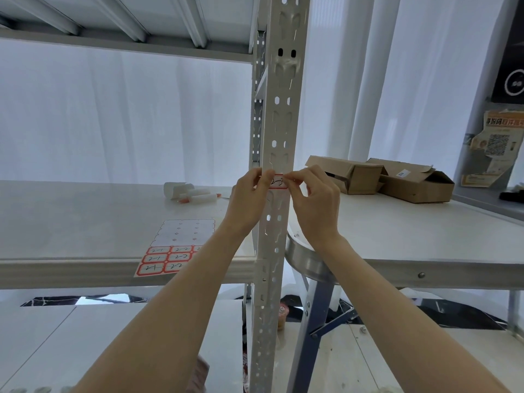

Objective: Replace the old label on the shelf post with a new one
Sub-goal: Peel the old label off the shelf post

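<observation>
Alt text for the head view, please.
Two hands hold a red-bordered label on the white perforated shelf post, left hand at its left end, right hand pinching its right end. A partly used label sheet lies on the shelf.

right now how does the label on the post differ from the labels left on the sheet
The label on the post sits alone, upright on the shelf post, held at its ends by the left hand and right hand; the labels on the sheet lie flat on the shelf in rows, untouched. Both have red borders and dark handwriting.
</observation>
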